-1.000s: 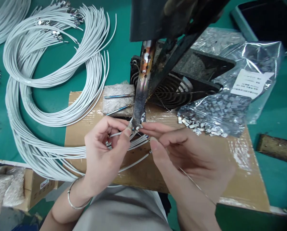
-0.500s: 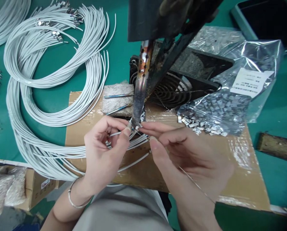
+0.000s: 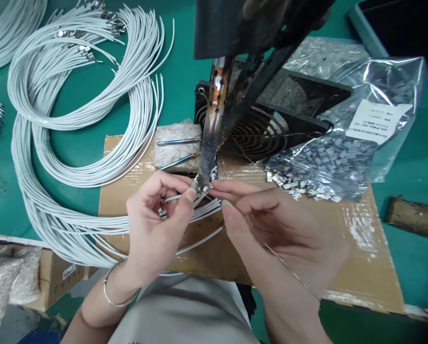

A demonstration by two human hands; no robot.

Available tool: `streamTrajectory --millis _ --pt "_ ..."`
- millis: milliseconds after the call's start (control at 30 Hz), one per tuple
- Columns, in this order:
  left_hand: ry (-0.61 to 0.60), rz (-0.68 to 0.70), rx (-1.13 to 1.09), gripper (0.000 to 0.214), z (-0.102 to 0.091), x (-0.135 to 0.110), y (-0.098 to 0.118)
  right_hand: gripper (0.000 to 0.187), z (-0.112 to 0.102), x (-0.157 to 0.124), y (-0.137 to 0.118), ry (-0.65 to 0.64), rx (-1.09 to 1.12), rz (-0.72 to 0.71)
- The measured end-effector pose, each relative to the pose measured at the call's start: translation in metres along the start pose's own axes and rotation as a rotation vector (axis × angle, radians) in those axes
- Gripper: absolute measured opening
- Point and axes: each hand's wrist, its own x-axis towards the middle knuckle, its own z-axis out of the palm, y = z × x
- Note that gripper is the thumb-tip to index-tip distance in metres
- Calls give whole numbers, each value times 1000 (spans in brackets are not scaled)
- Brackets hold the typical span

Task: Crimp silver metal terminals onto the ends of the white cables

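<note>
My left hand (image 3: 153,224) is closed, pinching the end of a white wire (image 3: 171,198) between thumb and forefinger, right under the tip of a fixed soldering iron (image 3: 212,126). My right hand (image 3: 271,229) is also closed; its fingertips pinch something small at the same spot, and a thin solder wire (image 3: 289,272) runs back across the palm. A small metal piece sits at the iron's tip, between both sets of fingertips. The wire bundle (image 3: 92,224) trails off to the left over the cardboard (image 3: 360,239).
Big loops of white wires (image 3: 74,110) lie on the green table at left. Behind the iron sits a black fan (image 3: 267,134). A clear bag (image 3: 371,124) spills small metal terminals (image 3: 307,177) at right. Tweezers (image 3: 176,142) rest on a sponge pad (image 3: 178,131).
Both hands hold nearly the same pose at the iron's tip; only the view has shifted slightly.
</note>
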Motion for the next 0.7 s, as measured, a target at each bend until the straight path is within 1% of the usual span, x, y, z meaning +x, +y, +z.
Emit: streamTrajectory --millis 133,267,400,700 --pt "7 2 22 17 -1 1 0 18 2 1 -3 44 -25 32" --pt "5 -6 33 17 -1 2 0 19 4 2 -3 21 -15 26" --pt "11 -7 40 16 -1 1 1 20 5 2 -4 54 -4 51" --pt "-2 -3 25 16 -1 2 0 19 5 0 -6 64 -14 52"
